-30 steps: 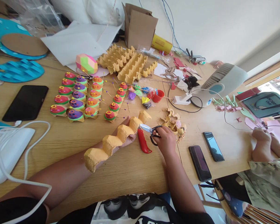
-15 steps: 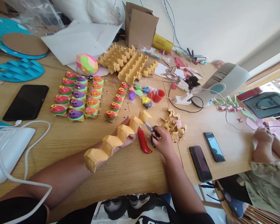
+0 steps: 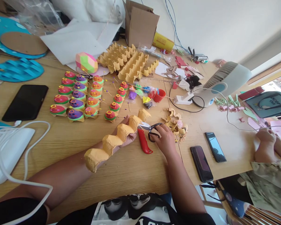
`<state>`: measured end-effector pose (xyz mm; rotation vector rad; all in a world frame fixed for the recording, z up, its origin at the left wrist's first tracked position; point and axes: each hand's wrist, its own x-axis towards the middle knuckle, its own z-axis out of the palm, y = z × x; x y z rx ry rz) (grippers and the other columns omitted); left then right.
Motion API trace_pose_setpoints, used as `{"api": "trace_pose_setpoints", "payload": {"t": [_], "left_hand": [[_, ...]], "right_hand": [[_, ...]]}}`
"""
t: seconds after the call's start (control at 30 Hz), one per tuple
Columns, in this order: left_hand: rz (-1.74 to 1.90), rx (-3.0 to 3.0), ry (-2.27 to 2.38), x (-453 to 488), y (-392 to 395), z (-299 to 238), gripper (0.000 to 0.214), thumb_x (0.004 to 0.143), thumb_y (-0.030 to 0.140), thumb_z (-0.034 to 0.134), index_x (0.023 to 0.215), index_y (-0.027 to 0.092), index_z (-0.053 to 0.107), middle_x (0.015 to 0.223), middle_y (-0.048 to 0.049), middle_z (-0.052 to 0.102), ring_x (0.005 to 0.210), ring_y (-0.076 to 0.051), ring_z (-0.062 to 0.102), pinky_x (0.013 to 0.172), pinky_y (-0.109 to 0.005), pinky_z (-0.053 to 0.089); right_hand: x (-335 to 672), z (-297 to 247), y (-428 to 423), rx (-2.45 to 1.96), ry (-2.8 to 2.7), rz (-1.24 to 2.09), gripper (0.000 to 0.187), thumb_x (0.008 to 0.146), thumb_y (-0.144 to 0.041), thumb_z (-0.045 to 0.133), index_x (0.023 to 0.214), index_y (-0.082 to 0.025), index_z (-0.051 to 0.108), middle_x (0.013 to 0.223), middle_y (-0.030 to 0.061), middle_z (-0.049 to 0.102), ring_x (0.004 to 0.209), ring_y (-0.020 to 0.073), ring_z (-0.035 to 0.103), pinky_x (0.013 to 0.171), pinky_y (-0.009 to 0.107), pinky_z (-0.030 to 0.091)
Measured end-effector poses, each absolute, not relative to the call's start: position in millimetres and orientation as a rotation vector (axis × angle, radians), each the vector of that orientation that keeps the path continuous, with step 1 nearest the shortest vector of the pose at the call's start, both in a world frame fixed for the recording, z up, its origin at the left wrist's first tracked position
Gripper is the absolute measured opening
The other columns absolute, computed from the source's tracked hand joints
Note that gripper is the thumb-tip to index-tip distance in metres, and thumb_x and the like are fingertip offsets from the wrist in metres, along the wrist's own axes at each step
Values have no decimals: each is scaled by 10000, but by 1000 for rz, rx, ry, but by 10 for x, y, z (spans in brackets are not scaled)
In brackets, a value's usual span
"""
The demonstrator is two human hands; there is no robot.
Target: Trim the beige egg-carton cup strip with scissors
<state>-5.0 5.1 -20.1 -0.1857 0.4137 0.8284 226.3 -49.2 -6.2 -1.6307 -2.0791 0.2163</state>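
My left hand (image 3: 129,137) is closed around a yellow egg carton strip (image 3: 112,142) made of several joined cups, its fingers partly hidden behind the strip. The strip slants from my forearm up toward the middle of the table. In my right hand (image 3: 165,139) is a pair of scissors (image 3: 150,127) with black handles, the handles spread apart. Its blades reach the strip's edge near the far cups; whether they bite into it I cannot tell. Just under the scissors a red-handled utility knife (image 3: 144,142) lies on the table.
Rows of painted egg carton strips (image 3: 76,101) stand at the left, near a black tablet (image 3: 25,102). Carton scraps (image 3: 174,123) lie beyond my right hand. Two phones (image 3: 201,164), a fan (image 3: 221,81) and another person's hands (image 3: 267,137) are at the right.
The scissors have turned in my right hand; their handles have opened wider and the blades now point left at the strip. My left hand and the strip have barely moved.
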Motion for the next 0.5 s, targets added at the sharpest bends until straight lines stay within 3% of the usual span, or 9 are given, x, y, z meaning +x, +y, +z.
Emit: {"api": "trace_pose_setpoints", "payload": {"t": [0.27,0.5], "left_hand": [[810,-170,417,-55,47,-182,411,1096,473,520,828,180,625,574,23,552,411,-76,481,368,-128,384],[809,-147,413,-61,55,-212,409,1105,461,498,856,168,637,595,11,579,418,-82,506,373,-134,410]], "right_hand": [[2270,-57,-506,-1631,-2083,173,126,968,-248,744,1093,-231,748,1067,96,751,1002,293,695,865,396,548],[2277,-58,-515,-1640,-2097,154,121,987,-250,726,1105,-238,749,1047,90,753,995,286,692,856,383,539]]}}
